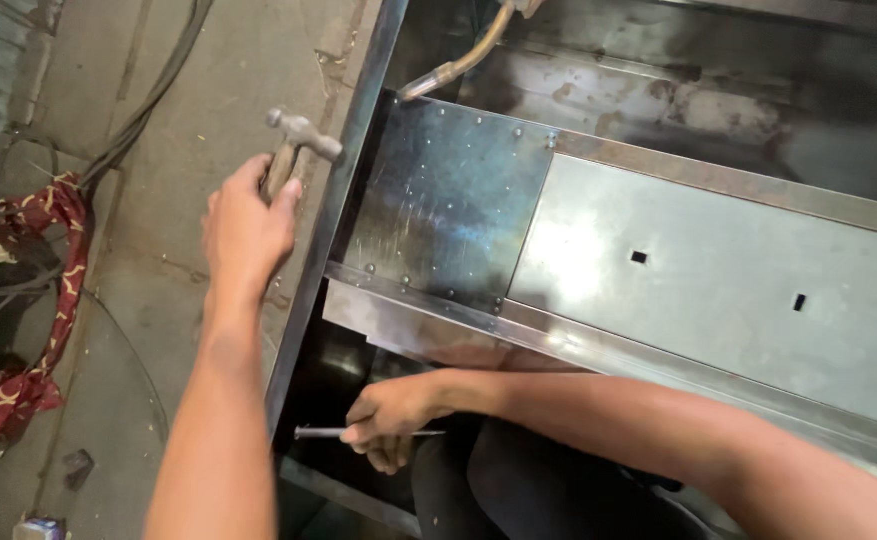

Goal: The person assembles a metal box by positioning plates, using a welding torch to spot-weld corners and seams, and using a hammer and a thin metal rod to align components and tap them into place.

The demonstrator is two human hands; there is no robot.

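A grey concrete floor [173, 200] (stained and cracked) fills the left; black cables [148, 100] run far left, with a red patterned cloth [63, 260] near them.

Soft daylight comes from above, brightest on the pale grey flat sheet-metal panel [718, 290], which shows a white glare patch to the right of the right hand [390, 420]. Below that hand's fingers [373, 450] the cavity falls into deep shadow, detail lost. The left hand [248, 225] is evenly lit, its fingers slightly soft with motion blur, as is the grey steel ball-peen hammer [296, 145] they grip. Lines bow slightly at the frame's edges
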